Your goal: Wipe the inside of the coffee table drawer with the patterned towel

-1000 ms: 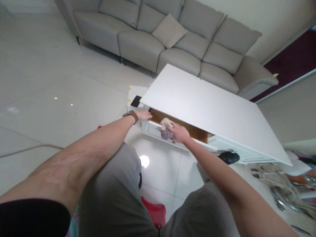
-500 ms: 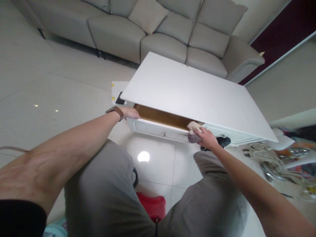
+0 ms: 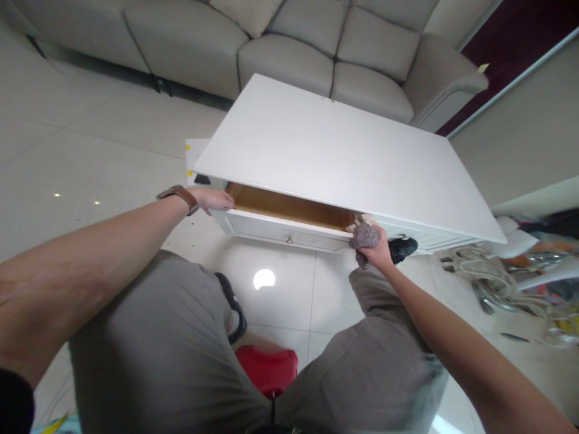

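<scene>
Head: left hand (image 3: 212, 198) grips drawer (image 3: 266, 228), right hand (image 3: 380, 247) clutches rag (image 3: 364, 237); sofa (image 3: 287, 63) behind cabinet (image 3: 339, 144), cables (image 3: 479, 265) nearby.

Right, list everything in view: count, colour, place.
Cabinet: 1, white, centre
Drawer: 1, white, cabinet front, open
Cloth bundle: 1, grey-beige, in right hand
Sofa: 1, grey, behind
Cushion: 1, beige, sofa
Boxy item: 1, white, beyond cabinet's left
Unclear object: 1, red, between legs
Cables: several, pale, floor right
Shoes: 2, black, feet
Watch: 1, brown strap, left wrist
Trousers: 1, grey, legs
Left hand: 1, bare, drawer's left end
Right hand: 1, bare, around cloth bundle
</scene>
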Motion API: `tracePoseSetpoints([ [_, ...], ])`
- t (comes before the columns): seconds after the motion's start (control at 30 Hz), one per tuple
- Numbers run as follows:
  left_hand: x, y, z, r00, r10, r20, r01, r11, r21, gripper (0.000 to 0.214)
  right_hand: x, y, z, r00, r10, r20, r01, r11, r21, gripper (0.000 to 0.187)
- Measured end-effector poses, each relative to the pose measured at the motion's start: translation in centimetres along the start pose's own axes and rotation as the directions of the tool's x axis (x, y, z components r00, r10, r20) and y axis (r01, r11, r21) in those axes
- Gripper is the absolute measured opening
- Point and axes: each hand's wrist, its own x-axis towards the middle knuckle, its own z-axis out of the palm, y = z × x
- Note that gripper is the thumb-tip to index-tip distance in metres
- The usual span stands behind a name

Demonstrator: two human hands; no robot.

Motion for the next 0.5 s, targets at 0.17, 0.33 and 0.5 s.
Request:
tracePoseSetpoints([
  [0.17, 0.7, 0.8, 0.0, 0.995, -0.072, 0.064, 0.072, 0.997, 0.011, 0.036, 0.2, -0.1, 0.1, 0.993, 0.106, 0.043, -0.11, 0.989, 0.094, 0.084],
  [0.33, 1.1, 1.2, 0.1, 0.996, -0.062, 0.062, 0.058, 0.996, 0.061, 0.036, 0.5, 0.0, 0.4, 0.987, 0.156, 0.031, -0.159, 0.978, 0.134, 0.086],
  [0.5, 0.7, 1.6, 0.0, 0.998, -0.055, 0.041, 0.052, 0.995, 0.082, 0.037, -0.1, -0.8, 0.5, 0.997, 0.067, -0.046, -0.067, 0.998, 0.009, 0.078],
])
